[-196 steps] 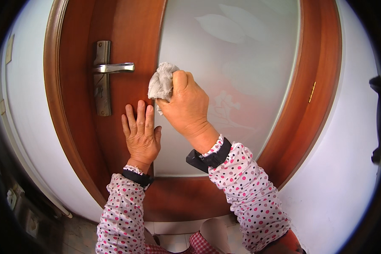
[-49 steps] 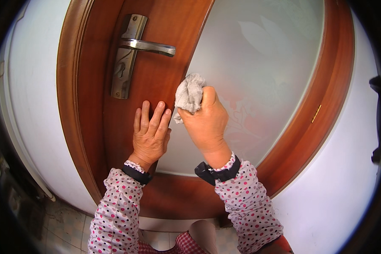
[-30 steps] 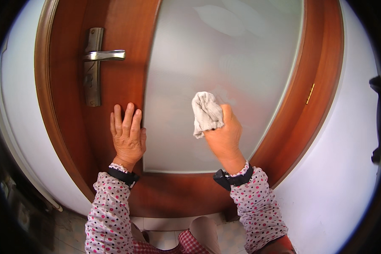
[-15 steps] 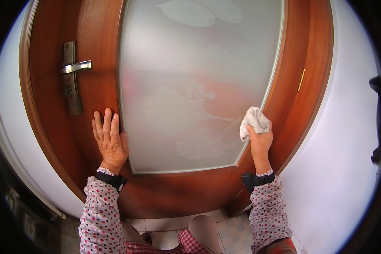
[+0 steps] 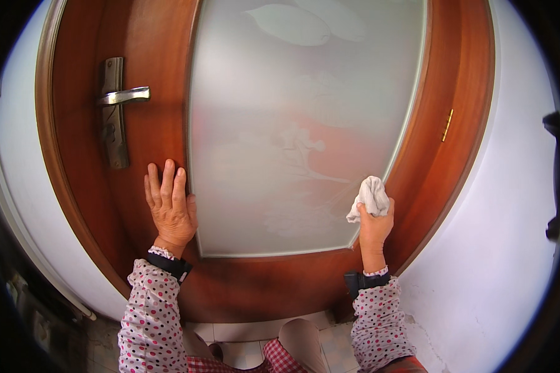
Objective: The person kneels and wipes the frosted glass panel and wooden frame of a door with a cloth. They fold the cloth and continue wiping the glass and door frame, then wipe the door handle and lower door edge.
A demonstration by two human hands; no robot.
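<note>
A person presses a crumpled pale grey cloth (image 5: 369, 196) to the frosted glass panel (image 5: 298, 124) of a reddish-brown wooden door (image 5: 149, 74).

The right hand (image 5: 374, 227) is closed around the cloth, holding it against the lower right corner of the glass, just beside the wooden frame. The left hand (image 5: 169, 208) lies flat and open, fingers together and pointing upward, on the wood at the left edge of the panel. A brushed metal lever handle (image 5: 123, 96) on its long backplate sits above and to the left of that hand. Both forearms wear white sleeves dotted pink and dark, with dark bands at the wrists. A small brass hinge (image 5: 447, 125) shows on the right frame, beside a white wall (image 5: 504, 205).
</note>
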